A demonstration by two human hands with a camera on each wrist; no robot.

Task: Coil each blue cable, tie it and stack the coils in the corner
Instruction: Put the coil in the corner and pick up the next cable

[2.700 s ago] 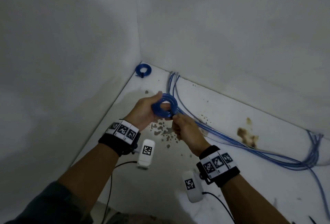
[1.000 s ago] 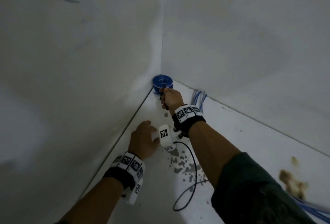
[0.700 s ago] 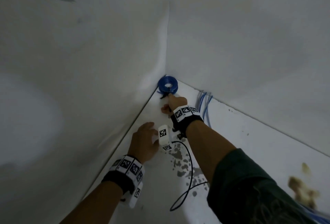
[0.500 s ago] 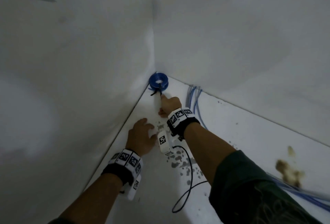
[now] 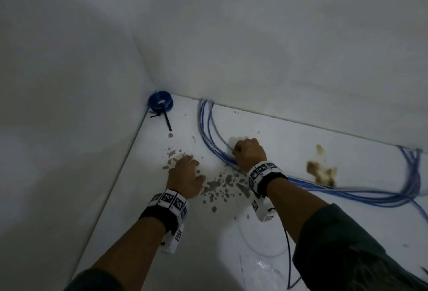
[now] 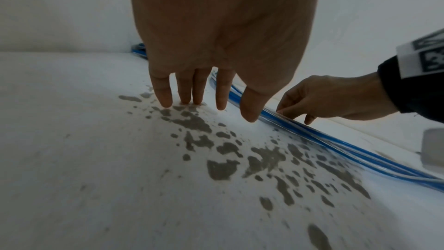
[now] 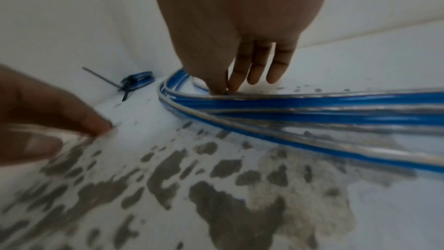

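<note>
Tied blue coils point(image 5: 160, 103) lie stacked in the floor corner, and a black tie tail point(image 5: 167, 121) sticks out toward me. Several loose blue cables point(image 5: 209, 137) run from the back wall, curve past my hands and trail off to the right. My right hand point(image 5: 238, 151) is over this bundle. In the right wrist view its thumb and forefinger pinch one blue cable point(image 7: 312, 105) at the bend. My left hand point(image 5: 186, 163) is left of the bundle, with straight fingers point(image 6: 165, 94) touching the floor and holding nothing.
White walls meet at the corner and close off the left and the back. Grey flaked patches point(image 5: 222, 184) mark the floor between my hands, and a brown stain point(image 5: 320, 171) lies to the right. A black cord point(image 5: 288, 256) trails from my right wrist across the floor.
My right hand has left the coil in the corner, drawn back to the right and pinched a loose cable. My left hand stays on the floor. The head view has swung right.
</note>
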